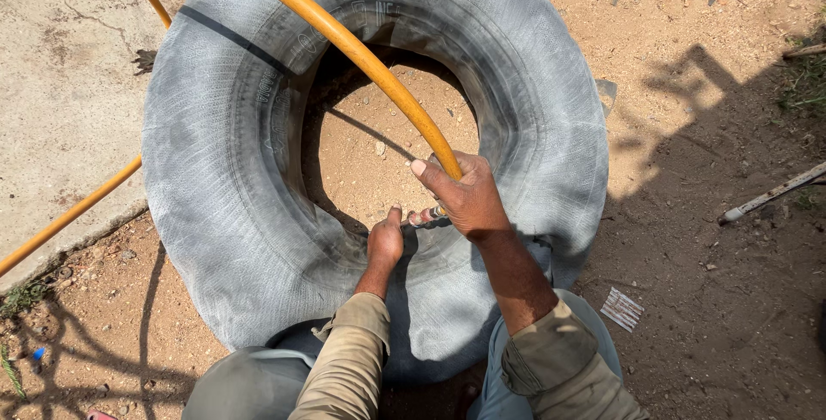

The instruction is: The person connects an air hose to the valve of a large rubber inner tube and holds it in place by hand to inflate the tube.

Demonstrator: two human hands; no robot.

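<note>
Hands (385, 243) (465, 198) press orange hose (361, 52) against inner tube (224, 205).

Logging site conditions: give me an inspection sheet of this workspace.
Surface: bare reddish dirt, concrete slab at left.
Job's things: large grey inner tube lying flat; yellow hose ends at a metal fitting at the tube's inner rim.
Clutter: small flat packet, metal rod, pebbles.
Hands: left hand at the fitting; right hand gripping the hose end.
Cables: nothing seen besides the hose.
Surroundings: sparse grass, shadows.
</note>
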